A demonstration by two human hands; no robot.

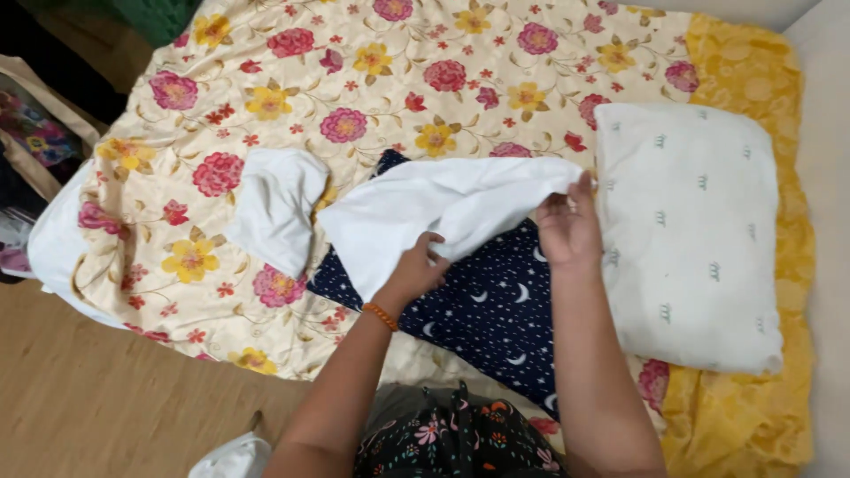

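Observation:
My left hand (pixel 418 268), with an orange bead bracelet at the wrist, grips the near edge of a white cloth (pixel 425 217). My right hand (pixel 567 228) pinches the same cloth at its right end. The cloth is stretched between both hands over a dark blue pillow with moons and stars (pixel 491 314). Part of the dark pillow is hidden under the cloth.
A floral bedspread (pixel 292 97) covers the bed, with a yellow sheet (pixel 753 71) along the right side. A white pillow (pixel 686 230) lies at the right. A crumpled white cloth (pixel 274 208) sits at the left. Wooden floor (pixel 97 398) lies below left, bags (pixel 35 133) at the far left.

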